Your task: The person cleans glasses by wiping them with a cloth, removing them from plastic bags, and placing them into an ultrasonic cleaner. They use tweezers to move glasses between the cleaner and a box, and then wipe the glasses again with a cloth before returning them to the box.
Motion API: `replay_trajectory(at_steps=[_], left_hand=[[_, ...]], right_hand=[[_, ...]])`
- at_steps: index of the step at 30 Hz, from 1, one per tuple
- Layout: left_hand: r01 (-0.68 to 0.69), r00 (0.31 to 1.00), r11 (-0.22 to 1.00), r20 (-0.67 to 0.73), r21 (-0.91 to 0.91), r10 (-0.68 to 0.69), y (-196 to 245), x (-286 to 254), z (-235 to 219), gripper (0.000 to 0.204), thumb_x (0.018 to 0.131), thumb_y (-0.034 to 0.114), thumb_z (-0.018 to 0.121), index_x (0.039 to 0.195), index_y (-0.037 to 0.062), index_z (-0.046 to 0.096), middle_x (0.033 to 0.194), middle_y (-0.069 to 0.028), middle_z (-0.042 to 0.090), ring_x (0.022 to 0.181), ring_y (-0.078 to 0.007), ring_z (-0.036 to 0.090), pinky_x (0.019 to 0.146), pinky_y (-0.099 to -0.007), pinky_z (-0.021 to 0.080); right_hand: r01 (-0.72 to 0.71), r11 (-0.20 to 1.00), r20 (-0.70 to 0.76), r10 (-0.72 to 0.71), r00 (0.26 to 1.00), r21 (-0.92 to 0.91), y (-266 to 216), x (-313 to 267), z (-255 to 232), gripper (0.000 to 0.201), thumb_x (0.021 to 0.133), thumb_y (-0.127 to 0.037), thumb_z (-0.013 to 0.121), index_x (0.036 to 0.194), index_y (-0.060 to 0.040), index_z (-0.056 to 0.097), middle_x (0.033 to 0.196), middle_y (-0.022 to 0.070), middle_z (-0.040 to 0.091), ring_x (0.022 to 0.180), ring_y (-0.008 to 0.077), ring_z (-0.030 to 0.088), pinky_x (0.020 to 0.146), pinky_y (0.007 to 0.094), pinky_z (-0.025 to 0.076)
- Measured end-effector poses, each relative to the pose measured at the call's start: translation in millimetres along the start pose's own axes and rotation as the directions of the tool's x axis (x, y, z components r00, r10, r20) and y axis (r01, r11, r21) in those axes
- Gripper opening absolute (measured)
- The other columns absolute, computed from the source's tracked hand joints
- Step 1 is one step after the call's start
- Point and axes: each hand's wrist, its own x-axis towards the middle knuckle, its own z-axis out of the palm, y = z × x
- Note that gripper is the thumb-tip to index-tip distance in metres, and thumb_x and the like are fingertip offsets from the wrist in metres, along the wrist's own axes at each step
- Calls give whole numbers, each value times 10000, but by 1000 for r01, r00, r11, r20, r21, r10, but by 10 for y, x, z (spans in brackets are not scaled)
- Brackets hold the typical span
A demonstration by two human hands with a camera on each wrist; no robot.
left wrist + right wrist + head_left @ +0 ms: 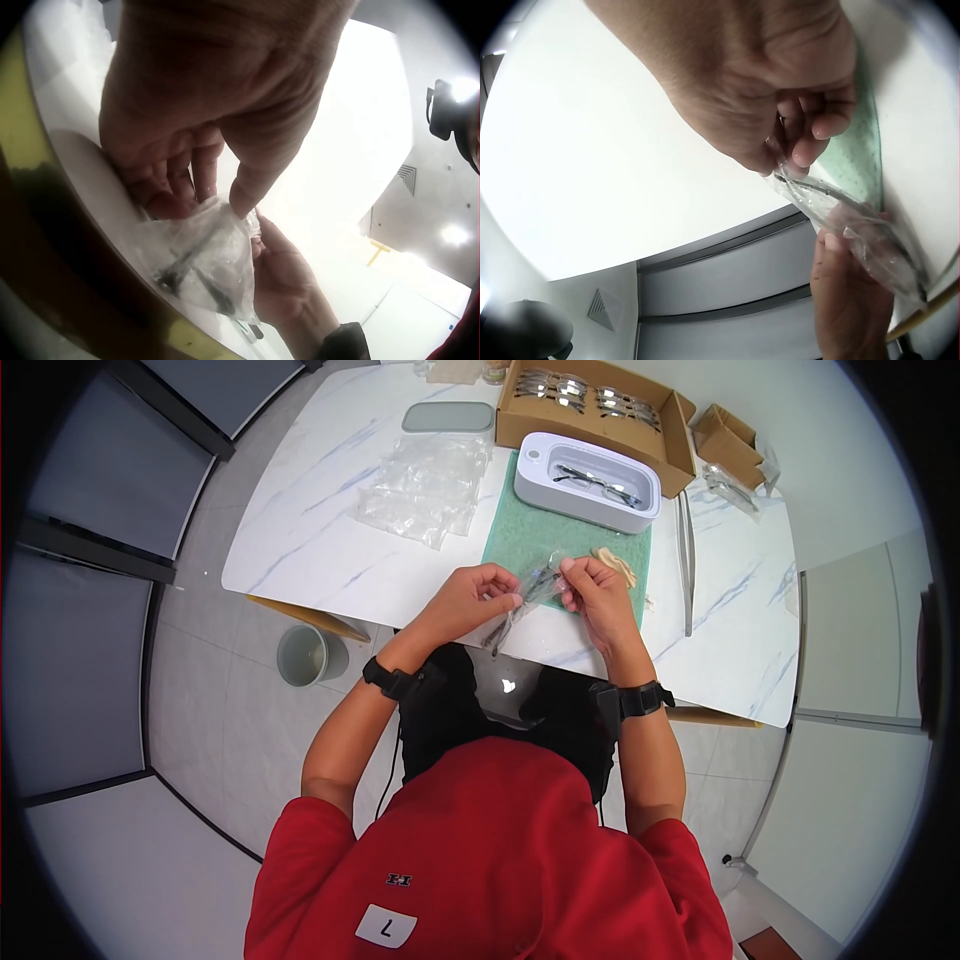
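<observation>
A clear plastic bag (541, 582) with dark-framed glasses (497, 632) inside is held between both hands, near the table's front edge. The right hand (598, 598) pinches the bag's upper end; in the right wrist view the bag (855, 225) hangs from its thumb and fingers. With thumb and fingertips the left hand (467, 603) grips the bag's side, and in the left wrist view the bag (206, 259) spreads below those fingers. Whether the bag's mouth is parted cannot be told.
A white cleaner tub (585, 510) holding glasses stands on a green towel (510, 530), a beige cloth (614, 566) beside it. Around them lie plastic bags (425, 490), a grey lid (448, 417), a cardboard box (590, 435) of glasses and metal tweezers (687, 565). A bin (308, 656) stands below left.
</observation>
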Motion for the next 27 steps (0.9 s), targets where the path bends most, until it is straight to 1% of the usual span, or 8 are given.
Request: replay_trajectory(at_steps=[4,7,13,16,19,27], left_hand=[[21,1000,1000,-4,-2,-21,14,-1,-6,248,888,157,773,1059,-5,694,895,0,671,823,-73,583,761,-241,505],[-3,1000,1000,9,22,3,-27,11,-16,235,928,129,734,1109,-5,665,888,14,651,774,-35,578,660,-207,480],[1,1000,1000,5,-3,-1,-45,22,-18,220,928,128,731,1095,0,668,868,20,653,741,-30,574,632,-207,473],[31,1000,999,-1,-14,-31,-23,22,-17,220,928,131,730,1093,-1,668,870,17,658,732,-28,575,619,-206,470],[55,999,998,0,-24,-55,-15,29,-16,220,928,135,728,1091,0,668,874,14,663,736,-26,578,616,-206,469],[61,998,997,10,-56,-61,-15,48,-20,241,934,132,718,1115,-15,656,888,-4,675,756,-41,594,627,-213,475]], right_hand=[[3,1000,1,-3,1000,13,57,22,-21,230,983,-254,689,825,-88,662,744,-26,644,618,35,522,577,186,401],[-8,1000,1,8,1000,24,62,27,-18,232,984,-250,688,819,-90,658,745,-23,648,618,36,522,576,187,402],[-13,1000,-8,13,1000,28,71,36,-13,230,992,-236,677,815,-91,654,740,-19,650,612,38,524,571,190,405],[-10,999,3,10,1000,53,84,47,-22,230,995,-233,673,814,-92,652,738,-18,651,609,39,525,570,190,407],[-19,999,-6,20,1000,49,89,52,-27,230,995,-232,672,813,-93,651,739,-17,651,612,39,527,569,190,407],[-17,998,-15,18,1000,58,79,51,-16,227,995,-225,672,819,-84,651,751,-10,652,613,44,525,567,190,404]])
